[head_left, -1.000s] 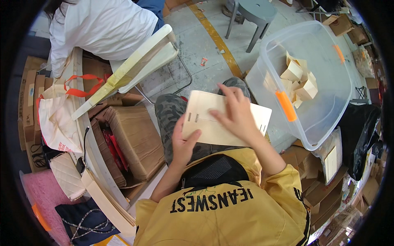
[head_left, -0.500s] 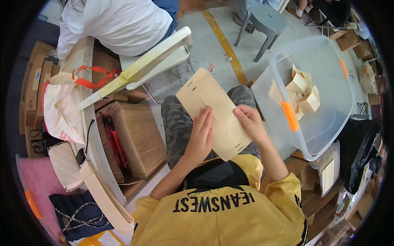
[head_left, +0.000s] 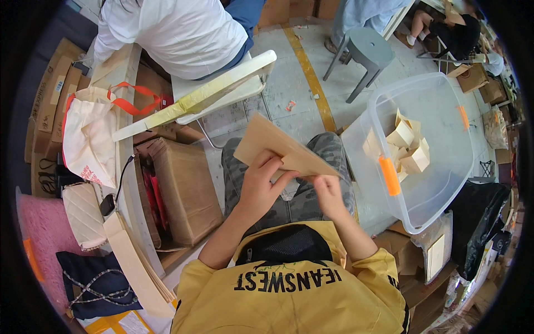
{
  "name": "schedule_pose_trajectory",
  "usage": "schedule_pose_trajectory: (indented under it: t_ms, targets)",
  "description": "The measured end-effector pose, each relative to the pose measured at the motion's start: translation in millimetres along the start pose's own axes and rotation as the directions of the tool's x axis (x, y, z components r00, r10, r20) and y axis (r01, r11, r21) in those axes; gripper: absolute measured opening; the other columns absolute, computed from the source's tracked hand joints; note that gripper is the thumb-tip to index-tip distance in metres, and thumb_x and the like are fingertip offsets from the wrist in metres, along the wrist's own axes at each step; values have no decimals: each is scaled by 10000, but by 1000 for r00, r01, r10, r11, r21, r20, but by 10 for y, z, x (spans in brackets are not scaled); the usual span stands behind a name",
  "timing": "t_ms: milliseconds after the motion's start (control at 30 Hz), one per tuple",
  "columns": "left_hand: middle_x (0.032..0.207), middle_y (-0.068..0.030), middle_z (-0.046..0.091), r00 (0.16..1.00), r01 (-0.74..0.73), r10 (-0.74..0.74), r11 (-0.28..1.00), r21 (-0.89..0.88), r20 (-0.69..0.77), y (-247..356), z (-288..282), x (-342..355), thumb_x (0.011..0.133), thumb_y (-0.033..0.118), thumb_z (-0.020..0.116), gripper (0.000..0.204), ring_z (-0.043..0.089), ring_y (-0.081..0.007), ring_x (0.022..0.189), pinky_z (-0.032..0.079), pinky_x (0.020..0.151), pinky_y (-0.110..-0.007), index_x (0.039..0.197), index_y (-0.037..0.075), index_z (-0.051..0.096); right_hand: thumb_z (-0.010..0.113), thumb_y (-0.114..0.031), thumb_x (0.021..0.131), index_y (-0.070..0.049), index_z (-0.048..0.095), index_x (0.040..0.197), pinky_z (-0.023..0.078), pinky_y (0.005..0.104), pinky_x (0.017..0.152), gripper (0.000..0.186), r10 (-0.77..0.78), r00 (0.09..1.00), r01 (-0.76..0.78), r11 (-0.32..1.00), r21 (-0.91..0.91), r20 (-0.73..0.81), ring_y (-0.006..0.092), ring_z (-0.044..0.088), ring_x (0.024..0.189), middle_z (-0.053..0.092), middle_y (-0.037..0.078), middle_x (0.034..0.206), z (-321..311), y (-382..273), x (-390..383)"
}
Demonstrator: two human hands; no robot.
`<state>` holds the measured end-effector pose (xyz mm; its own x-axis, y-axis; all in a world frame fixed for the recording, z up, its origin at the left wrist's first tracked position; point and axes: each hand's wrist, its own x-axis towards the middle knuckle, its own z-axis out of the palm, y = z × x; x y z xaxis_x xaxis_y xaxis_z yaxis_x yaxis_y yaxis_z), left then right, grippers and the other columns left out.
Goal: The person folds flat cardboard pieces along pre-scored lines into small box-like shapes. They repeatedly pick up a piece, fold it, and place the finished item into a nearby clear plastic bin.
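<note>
Apparently for steadiness, your left hand pinches the cardboard blank; your right hand grips its right end.

The far side of the tan card is hidden

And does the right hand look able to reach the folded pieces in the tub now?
Probably yes: the tub is open and near, so the folded pieces look free from above. But the right hand is busy at the card, which the left hand also holds.
</note>
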<state>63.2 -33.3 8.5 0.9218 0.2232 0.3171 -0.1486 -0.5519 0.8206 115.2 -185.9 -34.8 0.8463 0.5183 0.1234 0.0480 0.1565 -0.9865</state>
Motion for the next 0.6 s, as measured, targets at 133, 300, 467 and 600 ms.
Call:
schedule_pose_trajectory:
  t_ms: [133, 300, 467, 600]
  targets:
    - [635, -94, 487, 966, 218, -193, 965, -143, 174, -119, 111, -164, 741, 128, 714, 261, 448, -158, 530, 377, 494, -274, 716, -20, 499, 513, -76, 879, 15, 594, 1052, 471, 249, 672, 211, 17, 999, -5, 919, -394, 28, 215, 637, 781, 616, 161, 1082, -151, -311, 92]
    - [562, -77, 432, 947, 287, -201, 881, -376, 250, -153, 158, -199, 773, 112, 689, 288, 367, -90, 484, 339, 440, -261, 668, -18, 453, 531, -61, 857, 9, 598, 1041, 473, 252, 659, 208, -203, 978, 202, 841, -503, 52, 238, 619, 719, 645, 138, 909, -108, -364, 164]
    - [649, -9, 500, 934, 338, -350, 807, -485, 68, -104, 43, -102, 834, 107, 625, 163, 419, -40, 559, 346, 477, -209, 763, 19, 509, 578, -138, 855, 1, 606, 1013, 426, 239, 597, 212, 217, 946, -202, 975, -88, 239, 121, 521, 648, 581, 64, 747, -171, -258, 134]
    - [793, 30, 567, 889, 328, -458, 595, -733, 26, -107, 6, -38, 873, 110, 578, 99, 511, -35, 645, 386, 534, -178, 912, 25, 545, 574, -212, 867, 17, 594, 872, 377, 315, 473, 231, 317, 822, -123, 910, -395, 474, 152, 462, 462, 468, 131, 536, -138, -73, -24]
